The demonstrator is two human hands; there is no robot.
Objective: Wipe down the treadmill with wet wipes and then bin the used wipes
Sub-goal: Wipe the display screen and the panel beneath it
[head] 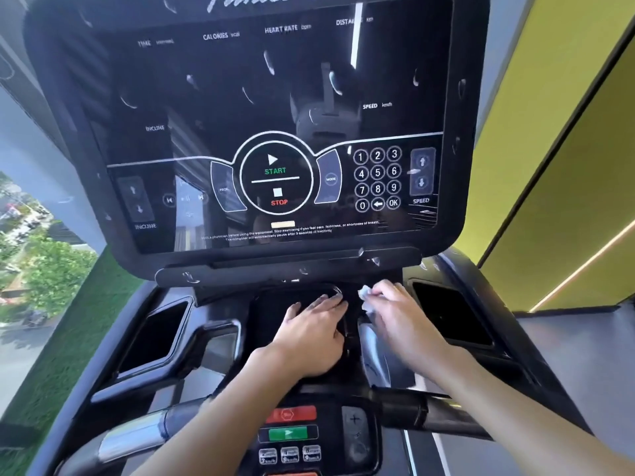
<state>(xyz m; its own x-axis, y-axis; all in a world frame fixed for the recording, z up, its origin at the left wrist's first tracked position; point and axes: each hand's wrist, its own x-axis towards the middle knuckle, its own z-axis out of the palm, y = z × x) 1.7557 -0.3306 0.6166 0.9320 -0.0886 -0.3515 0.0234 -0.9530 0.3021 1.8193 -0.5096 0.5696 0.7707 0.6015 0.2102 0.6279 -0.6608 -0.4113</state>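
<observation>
Treadmill (161, 341) console under two bare hands, head view.
Left hand (309, 333) lies flat, fingers straight, on the black centre tray (275, 304) below the screen (275, 97); right hand (402, 314), just beside it, curls its fingers round a crumpled white wipe (365, 296) at the tray's right edge.

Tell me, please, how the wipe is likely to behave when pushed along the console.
The wipe is probably floppy: it sits crumpled under the right hand. It looks thin and light, so it likely bunches up rather than sliding flat. Wet-looking streaks on the screen suggest it is damp and may cling.
</observation>
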